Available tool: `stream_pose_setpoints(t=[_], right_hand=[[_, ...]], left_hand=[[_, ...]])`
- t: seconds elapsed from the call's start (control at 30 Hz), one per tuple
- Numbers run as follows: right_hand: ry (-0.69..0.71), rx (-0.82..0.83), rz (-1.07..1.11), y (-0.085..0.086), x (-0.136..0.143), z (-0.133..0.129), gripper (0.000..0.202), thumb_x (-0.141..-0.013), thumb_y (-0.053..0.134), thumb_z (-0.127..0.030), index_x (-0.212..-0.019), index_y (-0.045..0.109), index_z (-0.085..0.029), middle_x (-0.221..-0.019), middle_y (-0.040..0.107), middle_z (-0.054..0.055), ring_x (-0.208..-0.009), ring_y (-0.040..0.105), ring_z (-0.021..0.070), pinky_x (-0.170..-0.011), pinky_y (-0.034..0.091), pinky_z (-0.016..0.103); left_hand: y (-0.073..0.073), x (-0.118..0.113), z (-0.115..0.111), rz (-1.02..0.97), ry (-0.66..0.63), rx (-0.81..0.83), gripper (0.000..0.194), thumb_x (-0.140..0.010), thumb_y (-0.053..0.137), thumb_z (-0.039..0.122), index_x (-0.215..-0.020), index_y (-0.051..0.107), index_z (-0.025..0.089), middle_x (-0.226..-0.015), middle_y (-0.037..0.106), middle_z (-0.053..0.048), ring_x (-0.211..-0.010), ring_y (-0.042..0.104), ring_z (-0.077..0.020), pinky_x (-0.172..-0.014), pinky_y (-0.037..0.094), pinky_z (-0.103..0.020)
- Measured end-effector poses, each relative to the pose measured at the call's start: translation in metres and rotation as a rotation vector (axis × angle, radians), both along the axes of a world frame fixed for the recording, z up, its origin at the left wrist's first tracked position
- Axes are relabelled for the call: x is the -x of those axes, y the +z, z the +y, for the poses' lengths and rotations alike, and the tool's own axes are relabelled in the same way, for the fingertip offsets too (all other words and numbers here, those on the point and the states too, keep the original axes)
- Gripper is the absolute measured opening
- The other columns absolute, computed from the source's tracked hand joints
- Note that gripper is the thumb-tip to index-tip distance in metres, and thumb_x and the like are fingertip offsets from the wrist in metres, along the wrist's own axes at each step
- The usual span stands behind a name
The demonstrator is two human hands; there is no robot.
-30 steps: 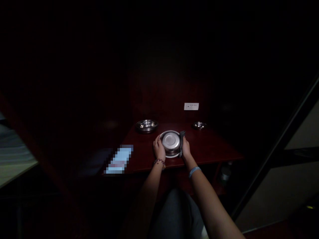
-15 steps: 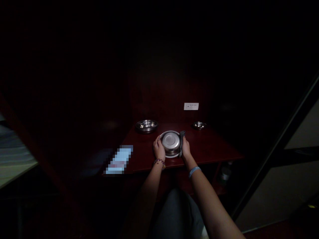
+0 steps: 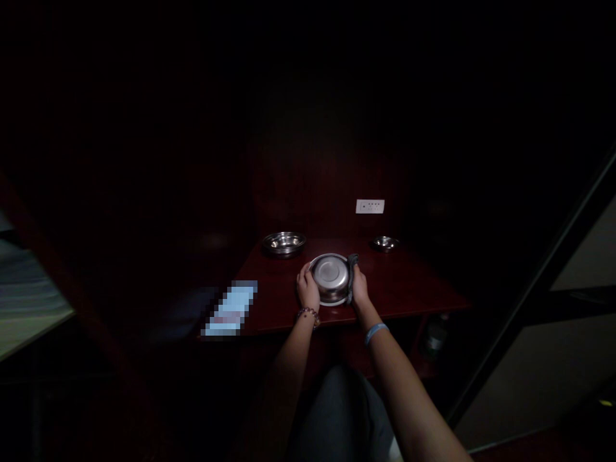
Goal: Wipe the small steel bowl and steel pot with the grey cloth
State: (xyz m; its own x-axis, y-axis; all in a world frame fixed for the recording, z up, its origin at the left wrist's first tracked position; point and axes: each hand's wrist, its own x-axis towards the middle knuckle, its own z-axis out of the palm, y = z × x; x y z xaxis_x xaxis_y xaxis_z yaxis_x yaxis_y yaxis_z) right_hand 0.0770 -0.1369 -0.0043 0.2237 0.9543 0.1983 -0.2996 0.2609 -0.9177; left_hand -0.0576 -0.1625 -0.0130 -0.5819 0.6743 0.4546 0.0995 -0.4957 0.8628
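A shiny metal bowl (image 3: 331,273), its base turned toward me, is held between my hands above the front of the dark red desk (image 3: 409,292). My left hand (image 3: 308,287) grips the bowl's left rim, with the fingers curled over the edge. On the opposite side, my right hand (image 3: 359,286) presses a dark grey cloth (image 3: 351,273) against the rim. Part of the cloth is hidden behind that hand. The bowl's inside faces away from view.
Stacked metal bowls (image 3: 283,244) sit at the desk's back left, and a smaller metal dish (image 3: 385,243) at the back right. A white socket panel (image 3: 370,206) is on the wall. A pixelated bright patch (image 3: 231,309) covers the left front. A bottle (image 3: 435,339) stands below the desk.
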Motion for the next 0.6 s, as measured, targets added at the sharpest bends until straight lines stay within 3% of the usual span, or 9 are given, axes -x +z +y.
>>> stream_pose_setpoints(t=[0.6], right_hand=[[-0.001, -0.019, -0.014, 0.0009, -0.0002, -0.0010, 0.055, -0.071, 0.054, -0.071, -0.073, 0.065, -0.017, -0.066, 0.067, 0.004, -0.068, 0.063, 0.0188, -0.061, 0.048, 0.026]], left_hand=[[0.0023, -0.0027, 0.0002, -0.077, -0.005, 0.004, 0.031, -0.089, 0.040, 0.032, -0.107, 0.062, 0.019, -0.109, 0.067, -0.008, -0.109, 0.059, -0.0194, -0.103, 0.039, -0.036]])
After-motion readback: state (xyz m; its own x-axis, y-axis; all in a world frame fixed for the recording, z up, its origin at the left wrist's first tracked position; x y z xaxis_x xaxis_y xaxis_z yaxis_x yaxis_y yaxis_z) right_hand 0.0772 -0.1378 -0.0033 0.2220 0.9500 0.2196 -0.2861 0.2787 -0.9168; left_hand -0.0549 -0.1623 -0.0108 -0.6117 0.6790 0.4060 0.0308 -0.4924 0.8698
